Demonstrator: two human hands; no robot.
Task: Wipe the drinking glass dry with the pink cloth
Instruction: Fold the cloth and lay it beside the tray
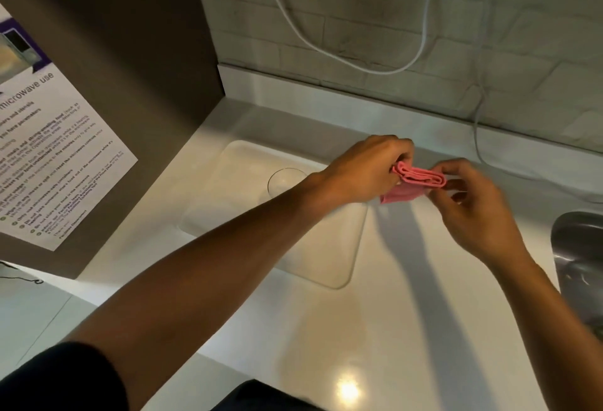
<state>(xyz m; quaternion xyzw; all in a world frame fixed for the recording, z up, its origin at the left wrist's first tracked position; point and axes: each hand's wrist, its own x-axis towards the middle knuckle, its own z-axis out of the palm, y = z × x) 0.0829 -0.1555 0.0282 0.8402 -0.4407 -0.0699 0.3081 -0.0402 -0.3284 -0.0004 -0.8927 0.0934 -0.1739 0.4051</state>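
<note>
A folded pink cloth [416, 182] is held in the air between both hands, above the white counter. My left hand [365, 169] grips its left end with curled fingers. My right hand [473, 205] pinches its right end with fingertips. A clear drinking glass [285, 182] stands upright on a translucent tray [326, 257], just left of and partly behind my left wrist. Only its rim and upper wall show plainly.
A white countertop [408, 329] runs under the hands. A metal sink [580, 263] lies at the right edge. A brown cabinet side with a microwave notice [58, 156] stands on the left. White cables [359, 58] hang on the tiled wall behind.
</note>
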